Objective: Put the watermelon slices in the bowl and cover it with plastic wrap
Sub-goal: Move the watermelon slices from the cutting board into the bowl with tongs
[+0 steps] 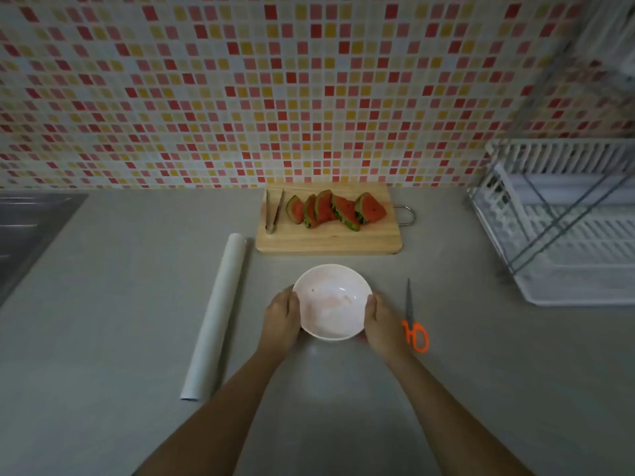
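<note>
A white bowl with nothing in it sits on the grey counter in front of me. My left hand grips its left side and my right hand grips its right side. Behind it lies a wooden cutting board with several watermelon slices leaning in a row. Metal tongs rest on the board's left end. A long roll of plastic wrap lies on the counter to the left of the bowl.
Orange-handled scissors lie just right of my right hand. A white dish rack stands at the right. A steel sink is at the far left. A mosaic tile wall backs the counter.
</note>
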The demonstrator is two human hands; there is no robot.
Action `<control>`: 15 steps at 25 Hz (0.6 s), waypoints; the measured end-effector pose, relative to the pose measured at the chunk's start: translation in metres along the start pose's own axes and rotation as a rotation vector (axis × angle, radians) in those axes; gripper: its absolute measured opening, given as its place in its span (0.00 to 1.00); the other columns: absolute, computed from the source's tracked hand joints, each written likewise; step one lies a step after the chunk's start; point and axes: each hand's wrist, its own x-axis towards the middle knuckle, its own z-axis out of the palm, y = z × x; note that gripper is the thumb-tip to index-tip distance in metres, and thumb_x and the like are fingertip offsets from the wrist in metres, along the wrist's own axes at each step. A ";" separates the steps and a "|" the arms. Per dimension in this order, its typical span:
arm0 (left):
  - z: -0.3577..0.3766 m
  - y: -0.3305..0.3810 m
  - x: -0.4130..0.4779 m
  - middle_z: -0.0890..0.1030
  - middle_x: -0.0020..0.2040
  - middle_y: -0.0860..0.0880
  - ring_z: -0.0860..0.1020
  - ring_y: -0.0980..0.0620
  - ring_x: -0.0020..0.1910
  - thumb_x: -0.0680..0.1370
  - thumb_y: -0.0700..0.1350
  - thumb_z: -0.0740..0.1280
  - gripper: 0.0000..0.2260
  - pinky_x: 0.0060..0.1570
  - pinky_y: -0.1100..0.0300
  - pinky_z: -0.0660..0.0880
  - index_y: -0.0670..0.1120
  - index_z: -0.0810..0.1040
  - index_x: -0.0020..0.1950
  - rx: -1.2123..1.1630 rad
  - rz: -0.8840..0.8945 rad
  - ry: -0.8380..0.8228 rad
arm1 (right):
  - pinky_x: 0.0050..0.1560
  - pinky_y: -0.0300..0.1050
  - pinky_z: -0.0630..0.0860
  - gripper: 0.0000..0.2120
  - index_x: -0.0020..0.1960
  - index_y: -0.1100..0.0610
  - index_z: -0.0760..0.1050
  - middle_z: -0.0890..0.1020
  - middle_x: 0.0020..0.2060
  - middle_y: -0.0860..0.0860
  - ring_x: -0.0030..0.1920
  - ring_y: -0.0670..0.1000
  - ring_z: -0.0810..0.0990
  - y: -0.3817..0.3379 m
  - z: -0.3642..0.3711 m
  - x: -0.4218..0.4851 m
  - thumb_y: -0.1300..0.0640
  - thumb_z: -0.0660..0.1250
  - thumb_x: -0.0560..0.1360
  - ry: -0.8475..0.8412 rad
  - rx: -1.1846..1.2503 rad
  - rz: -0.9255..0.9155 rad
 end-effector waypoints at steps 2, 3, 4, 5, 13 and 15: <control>0.002 -0.002 0.003 0.82 0.54 0.42 0.78 0.43 0.53 0.82 0.41 0.55 0.14 0.55 0.51 0.74 0.40 0.78 0.58 -0.006 -0.013 0.022 | 0.43 0.61 0.80 0.17 0.54 0.58 0.72 0.80 0.44 0.58 0.44 0.59 0.81 0.004 0.002 0.005 0.51 0.48 0.81 -0.004 0.068 0.028; 0.003 -0.003 0.002 0.82 0.54 0.42 0.78 0.44 0.54 0.82 0.41 0.54 0.14 0.55 0.50 0.74 0.40 0.78 0.59 -0.010 -0.023 0.023 | 0.39 0.59 0.81 0.16 0.54 0.57 0.72 0.79 0.42 0.56 0.41 0.56 0.81 0.007 0.003 0.007 0.51 0.48 0.81 -0.011 0.100 0.033; 0.003 -0.002 0.002 0.82 0.55 0.42 0.78 0.44 0.54 0.82 0.41 0.54 0.15 0.56 0.50 0.74 0.40 0.78 0.59 -0.007 -0.027 0.019 | 0.34 0.55 0.82 0.16 0.54 0.56 0.72 0.78 0.41 0.55 0.38 0.52 0.80 0.009 0.003 0.007 0.51 0.48 0.81 -0.021 0.111 0.042; 0.004 -0.002 0.002 0.81 0.55 0.42 0.78 0.44 0.54 0.82 0.42 0.54 0.15 0.55 0.51 0.74 0.40 0.78 0.59 -0.022 -0.021 0.021 | 0.30 0.50 0.81 0.15 0.54 0.56 0.72 0.77 0.42 0.55 0.37 0.49 0.79 0.009 0.003 0.008 0.52 0.48 0.81 -0.029 0.131 0.043; 0.008 -0.004 0.005 0.81 0.55 0.47 0.78 0.47 0.54 0.79 0.49 0.52 0.19 0.55 0.53 0.74 0.45 0.78 0.60 -0.058 -0.011 0.032 | 0.22 0.34 0.74 0.12 0.47 0.51 0.70 0.76 0.33 0.48 0.31 0.45 0.78 0.009 0.001 0.015 0.52 0.48 0.81 -0.023 0.092 -0.013; 0.011 -0.002 0.017 0.81 0.54 0.49 0.78 0.49 0.54 0.79 0.50 0.52 0.18 0.54 0.55 0.73 0.46 0.78 0.60 -0.059 -0.009 0.031 | 0.22 0.35 0.74 0.12 0.48 0.51 0.71 0.76 0.35 0.48 0.34 0.48 0.79 0.004 0.000 0.026 0.52 0.49 0.81 -0.017 0.115 -0.015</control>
